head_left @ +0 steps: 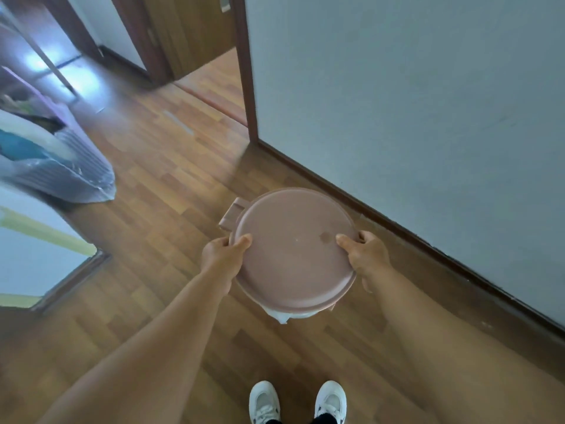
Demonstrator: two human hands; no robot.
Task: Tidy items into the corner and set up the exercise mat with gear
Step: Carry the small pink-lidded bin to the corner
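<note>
Gripping a round pink lidded bin [293, 249] by opposite rims: left hand [224, 251] and right hand [366, 250], thumbs on the lid, fingers curled under. Bin is over the wooden floor [159, 185], near the baseboard [397, 223].

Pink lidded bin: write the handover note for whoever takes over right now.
Left hand: grips the pink lidded bin at its left rim, thumb on the lid.
Right hand: grips the right rim likewise.
Bin: near the skirting board, white liner poking out underneath; cannot tell whether it is on the floor or lifted.
Done: bin in hand.
Left: set it in the corner; mat and gear not in view.
</note>
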